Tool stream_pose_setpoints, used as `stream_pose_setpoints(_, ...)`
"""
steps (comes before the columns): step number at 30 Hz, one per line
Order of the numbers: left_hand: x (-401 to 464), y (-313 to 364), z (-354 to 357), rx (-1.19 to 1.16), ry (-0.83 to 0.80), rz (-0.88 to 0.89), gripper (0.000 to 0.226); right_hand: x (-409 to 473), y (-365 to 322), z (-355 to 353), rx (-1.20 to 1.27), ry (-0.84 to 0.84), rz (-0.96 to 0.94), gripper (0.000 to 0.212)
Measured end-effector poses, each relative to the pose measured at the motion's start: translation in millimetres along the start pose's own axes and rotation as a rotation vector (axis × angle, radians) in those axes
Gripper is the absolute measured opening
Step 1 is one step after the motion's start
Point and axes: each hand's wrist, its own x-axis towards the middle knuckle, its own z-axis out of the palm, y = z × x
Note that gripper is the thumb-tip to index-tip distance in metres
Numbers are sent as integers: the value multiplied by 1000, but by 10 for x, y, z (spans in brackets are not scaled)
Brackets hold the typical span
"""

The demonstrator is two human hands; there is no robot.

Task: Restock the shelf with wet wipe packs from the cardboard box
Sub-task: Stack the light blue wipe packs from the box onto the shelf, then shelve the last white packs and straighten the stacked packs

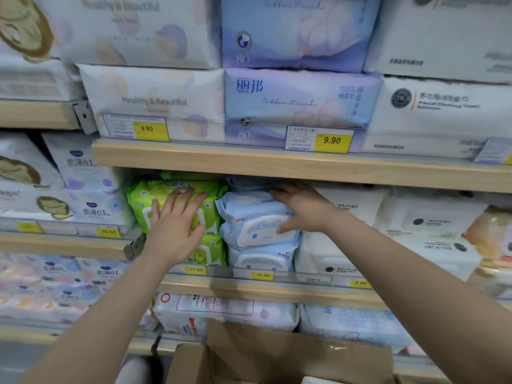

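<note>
Left hand (177,225): lay flat, fingers spread, on green pack (171,200).
Right hand (300,206): gripped top blue pack (257,220) on shelf (277,289).
Box (277,356): below shelf edge.

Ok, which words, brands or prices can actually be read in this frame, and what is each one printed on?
"Healthy & Beautiful": white pack, upper shelf.
"9.80": yellow tag under it.
"80": lilac pack; its script line is too blurred.
"9.90": yellow tag.
"10.00": tag, left shelf.
"11.90": tag below the green packs.
"11.90": tag below the blue packs.
Remaining small print: unreadable.
</note>
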Motion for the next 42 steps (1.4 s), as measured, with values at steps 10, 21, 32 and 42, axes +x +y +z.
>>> stream_pose_setpoints(10, -921, 908, 324, -250, 77, 180, 35, -1280, -52, 226, 233, 114, -13, 65)
stream_pose_setpoints(21, -1616, 1365, 1571, 5, -496, 342, 81, -2801, -51, 2043, 348, -257, 204, 58)
stream_pose_setpoints(32, -1813, 1238, 1935, 23, -424, 368, 90, -3082, -239, 3132, 334, -495, 384, 83)
stream_pose_setpoints(42, -1870, 1213, 2079, 40, -291, 389, 70, -3131, -203, 3283, 238, -429, 361, 81)
